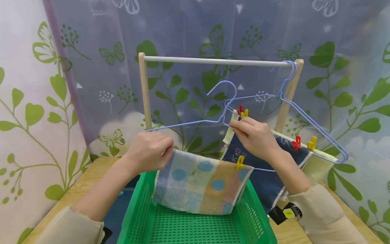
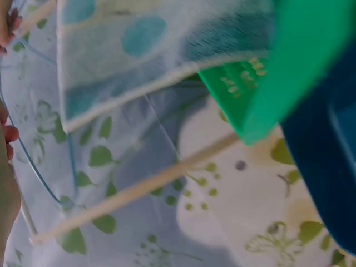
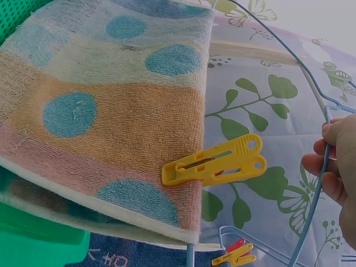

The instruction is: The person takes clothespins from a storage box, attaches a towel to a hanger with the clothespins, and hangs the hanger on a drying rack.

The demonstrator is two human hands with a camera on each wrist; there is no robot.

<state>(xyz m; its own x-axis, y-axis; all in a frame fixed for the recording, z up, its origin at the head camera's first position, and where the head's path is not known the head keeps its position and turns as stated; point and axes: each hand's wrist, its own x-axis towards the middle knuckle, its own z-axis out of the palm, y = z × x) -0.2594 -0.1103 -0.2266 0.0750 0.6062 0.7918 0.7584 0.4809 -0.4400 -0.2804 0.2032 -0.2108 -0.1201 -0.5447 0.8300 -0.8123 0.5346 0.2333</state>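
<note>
My left hand curls at the left end of a light blue clothes hanger, beside the towel's upper left corner; its fingertips are hidden in the head view. With thumb and fingers, my right hand pinches the hanger just below its hook. Folded over the hanger's lower bar, a checked towel with blue dots hangs down over the green basket. A yellow clothespin clamps the towel at its upper right corner.
Behind stands a rack with a white rail. More blue hangers hang at its right end, bearing a dark blue cloth with red and yellow clothespins. A dark blue bin stands left of the basket.
</note>
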